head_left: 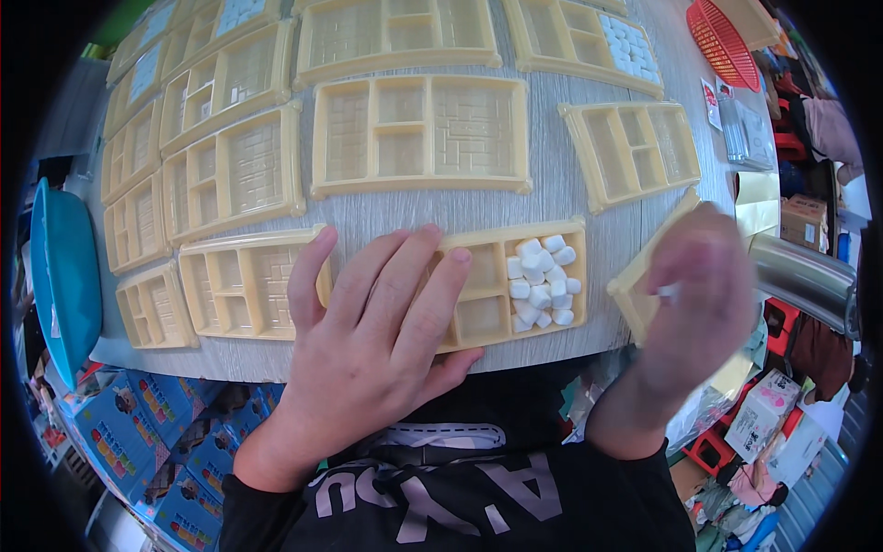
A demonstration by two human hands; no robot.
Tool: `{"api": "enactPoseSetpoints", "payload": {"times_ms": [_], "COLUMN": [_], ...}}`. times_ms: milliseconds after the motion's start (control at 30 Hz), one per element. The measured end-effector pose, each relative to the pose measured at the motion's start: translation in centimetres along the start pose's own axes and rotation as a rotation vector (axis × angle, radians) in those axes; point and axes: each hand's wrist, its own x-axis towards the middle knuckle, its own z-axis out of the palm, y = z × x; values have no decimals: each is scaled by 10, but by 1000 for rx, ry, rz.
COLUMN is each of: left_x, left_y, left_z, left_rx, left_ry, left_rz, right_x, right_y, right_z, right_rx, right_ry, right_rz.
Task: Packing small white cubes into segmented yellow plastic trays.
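My left hand (377,299) lies with fingers spread over a cream plastic compartment tray (483,317) near the table's front edge, covering its left part. In that tray's right compartment sits a loose heap of small white marshmallows (543,281). My right hand (701,276), blurred by motion, is above another cream tray (635,281) to the right, hiding much of it. Its fingers look curled, and a small white piece, seemingly a marshmallow (668,292), shows at the fingertips.
More cream trays (421,133) stand in rows behind and to the left; several hold white pieces (630,46). A blue basin (69,281) is at the left edge, a red basket (724,41) at the far right. A shiny metal cylinder (805,281) lies beyond my right hand.
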Motion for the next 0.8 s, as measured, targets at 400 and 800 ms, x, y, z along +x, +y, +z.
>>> {"api": "enactPoseSetpoints", "payload": {"times_ms": [400,800], "left_x": [-3,1], "left_y": [-2,-1], "left_z": [2,-1], "left_rx": [17,67], "left_ry": [9,-30], "left_rz": [-2,0], "right_x": [28,22], "right_y": [88,86], "right_z": [-73,-65], "right_rx": [506,420], "right_ry": [112,121], "right_rz": [343,303]}}
